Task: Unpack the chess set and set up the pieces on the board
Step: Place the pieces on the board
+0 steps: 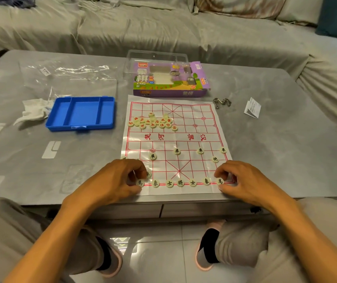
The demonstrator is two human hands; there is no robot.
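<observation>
Lying flat on the grey table (286,160), a white paper chess board with red gridlines (186,129) carries black-lettered cream discs (180,182) along its near edge. The left hand (114,180) and right hand (243,180) each pinch an end disc. Red-lettered discs (153,122) are heaped farther up, beside a blue plastic tray (80,113).

The grey, glossy surface (265,152) carries a white plastic board sheet (186,139) with a red grid at its near edge. To the left of the sheet lies an open blue tray (80,113), with crumpled white paper (33,111) just beside it and a clear plastic bag (69,76) further back. Behind the sheet sits a purple box (169,80) with a clear lid (157,58). To the right lie a small metal chain (222,103) and a folded leaflet (252,108).
</observation>
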